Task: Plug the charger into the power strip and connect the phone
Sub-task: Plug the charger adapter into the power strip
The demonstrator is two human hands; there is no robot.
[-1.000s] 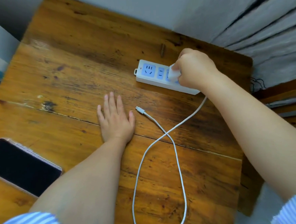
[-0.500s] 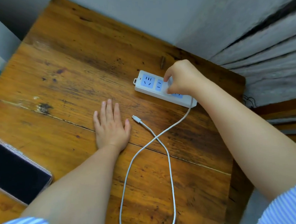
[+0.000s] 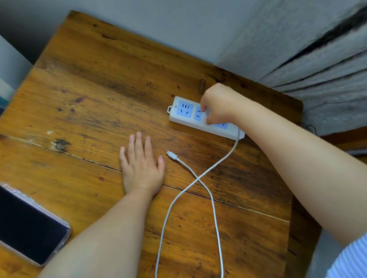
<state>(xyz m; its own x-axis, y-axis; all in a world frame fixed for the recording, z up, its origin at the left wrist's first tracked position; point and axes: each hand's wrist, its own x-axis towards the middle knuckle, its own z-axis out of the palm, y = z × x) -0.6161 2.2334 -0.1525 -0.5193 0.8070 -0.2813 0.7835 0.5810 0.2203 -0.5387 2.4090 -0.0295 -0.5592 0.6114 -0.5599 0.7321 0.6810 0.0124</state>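
A white power strip (image 3: 183, 112) with blue sockets lies at the far right of the wooden table (image 3: 90, 90). My right hand (image 3: 221, 104) is closed over the charger on the strip's middle sockets, and the charger is almost entirely hidden under my fingers. Its white cable (image 3: 212, 201) leaves the strip's right end, loops down off the near edge and returns. The free connector (image 3: 171, 155) lies just right of my left hand (image 3: 141, 168), which rests flat on the table with fingers apart. The phone (image 3: 23, 223) lies screen up, dark, at the near left.
A grey wall runs behind the table. Grey folded fabric (image 3: 323, 57) hangs past the table's right edge. A dark crack runs across the tabletop under my left wrist.
My right hand has pushed down lower onto the strip, and the white charger body no longer shows between my fingers. My left hand and the phone have stayed in place.
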